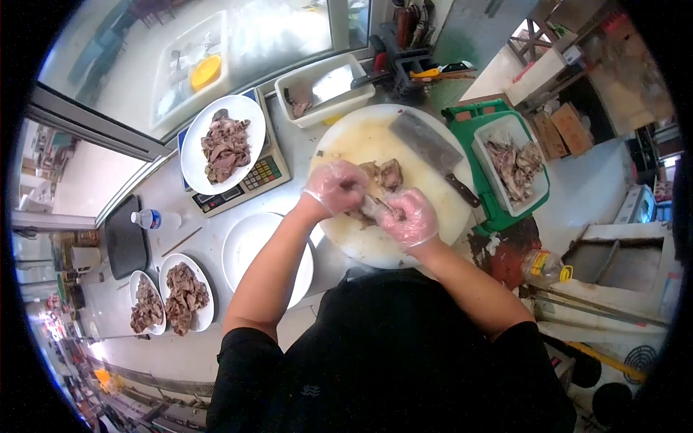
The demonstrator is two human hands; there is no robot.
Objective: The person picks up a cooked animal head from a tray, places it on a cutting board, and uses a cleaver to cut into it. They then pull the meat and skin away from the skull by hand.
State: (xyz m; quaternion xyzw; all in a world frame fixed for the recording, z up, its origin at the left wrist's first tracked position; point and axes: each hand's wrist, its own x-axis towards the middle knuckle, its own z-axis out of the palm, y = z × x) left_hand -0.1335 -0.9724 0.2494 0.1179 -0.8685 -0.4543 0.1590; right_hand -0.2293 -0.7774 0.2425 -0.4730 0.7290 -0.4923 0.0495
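In clear plastic gloves, both hands work over a round, pale chopping board (pixel 354 245). My left hand (pixel 336 186) has its fingers closed on one side of a piece of cooked meat (pixel 370 207). My right hand (pixel 410 218) pinches the other side of this piece. Much of the meat is hidden by the fingers. Just beyond the hands lies a larger brownish chunk of meat (pixel 390 175). A cleaver (pixel 426 142) rests flat on the board's far right, its dark handle towards the right edge.
Left of the board, a plate of sliced meat (pixel 227 148) sits on a weighing scale (pixel 249 180). Nearer stands a white plate (pixel 242 242), with two meat plates (pixel 204 317) farther left. Behind is a tub holding a cleaver (pixel 328 85); at right, a meat-filled tub (pixel 516 206).
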